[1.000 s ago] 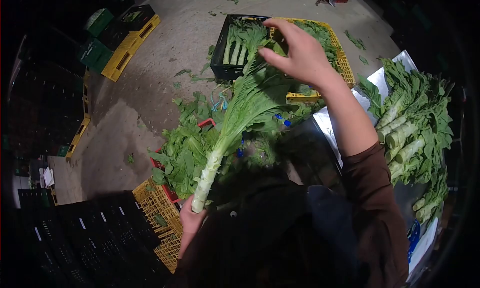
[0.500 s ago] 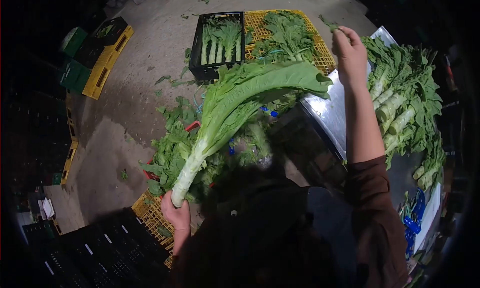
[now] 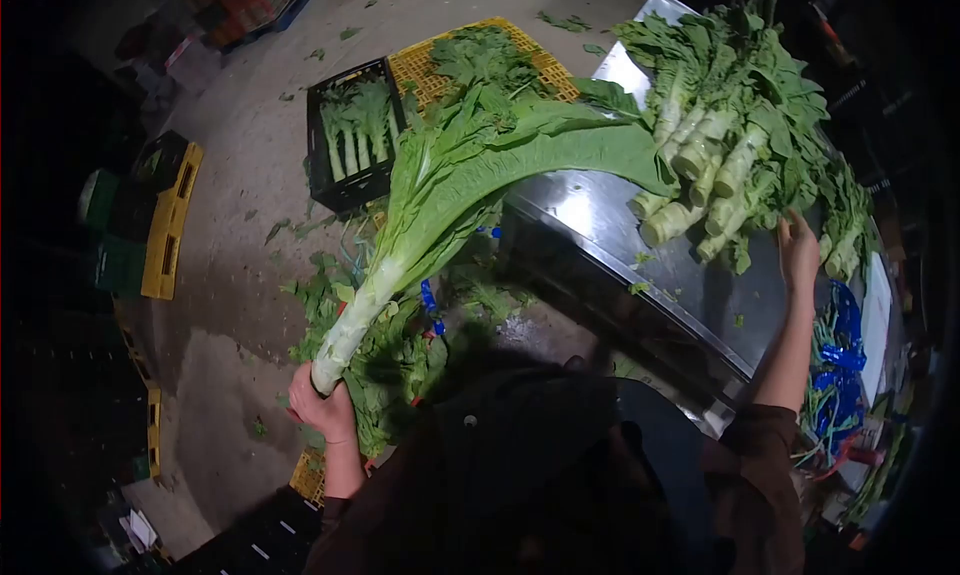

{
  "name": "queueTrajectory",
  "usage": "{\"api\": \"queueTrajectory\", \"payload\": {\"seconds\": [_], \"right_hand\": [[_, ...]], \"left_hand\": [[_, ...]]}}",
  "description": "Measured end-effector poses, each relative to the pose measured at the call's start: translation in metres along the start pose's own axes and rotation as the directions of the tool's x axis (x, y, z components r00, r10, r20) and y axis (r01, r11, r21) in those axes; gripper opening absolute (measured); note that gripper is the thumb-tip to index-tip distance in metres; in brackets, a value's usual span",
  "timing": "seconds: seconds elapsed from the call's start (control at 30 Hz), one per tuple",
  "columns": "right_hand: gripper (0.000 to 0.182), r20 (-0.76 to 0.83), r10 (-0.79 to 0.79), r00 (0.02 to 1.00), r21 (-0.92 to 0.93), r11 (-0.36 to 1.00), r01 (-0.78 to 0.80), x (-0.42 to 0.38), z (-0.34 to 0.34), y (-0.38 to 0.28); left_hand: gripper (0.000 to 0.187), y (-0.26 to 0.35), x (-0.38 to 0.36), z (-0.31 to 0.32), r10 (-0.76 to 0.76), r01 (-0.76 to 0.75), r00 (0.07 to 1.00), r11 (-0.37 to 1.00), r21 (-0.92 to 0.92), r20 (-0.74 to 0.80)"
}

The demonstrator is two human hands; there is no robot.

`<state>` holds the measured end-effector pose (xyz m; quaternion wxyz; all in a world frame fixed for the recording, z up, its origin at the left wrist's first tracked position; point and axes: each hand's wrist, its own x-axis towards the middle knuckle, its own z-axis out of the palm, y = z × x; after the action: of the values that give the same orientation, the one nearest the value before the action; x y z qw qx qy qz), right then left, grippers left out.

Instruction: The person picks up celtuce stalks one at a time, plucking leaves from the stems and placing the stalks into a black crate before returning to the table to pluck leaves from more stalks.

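My left hand (image 3: 325,405) is wrapped round the cut base of a celtuce (image 3: 352,325). Its pale stem slants up and to the right, and the long green leaves (image 3: 470,165) arch over towards the metal table. On the right, my right hand (image 3: 797,252) is above the tabletop with its fingers stretched upward and nothing visible in them. Its fingertips are right by the leaves at the edge of a pile of celtuce (image 3: 720,160), whose thick cut stems point towards me.
The metal table (image 3: 690,305) has a raised front edge. Past the held leaves, a black crate (image 3: 350,185) of celtuce stands beside a yellow pallet (image 3: 415,70) with leafy greens on it. Loose leaves (image 3: 400,365) are heaped below my left arm. Blue ties (image 3: 838,355) hang at the right.
My right hand has come down from the upper right to beside the pile, and the leaf piece it pinched no longer shows. My view has turned right; my left hand still grips the celtuce.
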<state>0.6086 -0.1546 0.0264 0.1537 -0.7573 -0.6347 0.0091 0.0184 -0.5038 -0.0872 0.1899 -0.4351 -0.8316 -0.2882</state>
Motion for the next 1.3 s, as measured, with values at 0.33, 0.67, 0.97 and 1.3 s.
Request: {"api": "queueTrajectory", "payload": {"seconds": [0.33,0.67,0.97,1.3], "right_hand": [[0.023,-0.132,-0.318,0.939,0.678,0.662,0.319,-0.079,-0.094,-0.015],[0.023,0.245,-0.241,0.939,0.577,0.815,0.058,-0.126,-0.113,0.114],[0.01,0.128,0.31,0.942,0.692,0.652,-0.309,-0.18,-0.099,0.177],[0.009,-0.236,0.708,0.665,0.607,0.642,-0.468,-0.247,-0.096,0.152]], "left_hand": [[0.037,0.141,0.059,0.036,0.493,-0.488,0.87,0.854,-0.178,-0.02],[0.033,0.305,0.059,0.047,0.741,-0.777,0.629,0.608,-0.162,-0.235],[0.033,0.409,0.086,0.076,0.815,-0.9,0.431,0.354,-0.256,-0.386],[0.035,0.506,0.106,0.149,0.783,-0.915,0.26,0.014,-0.402,-0.565]]}}
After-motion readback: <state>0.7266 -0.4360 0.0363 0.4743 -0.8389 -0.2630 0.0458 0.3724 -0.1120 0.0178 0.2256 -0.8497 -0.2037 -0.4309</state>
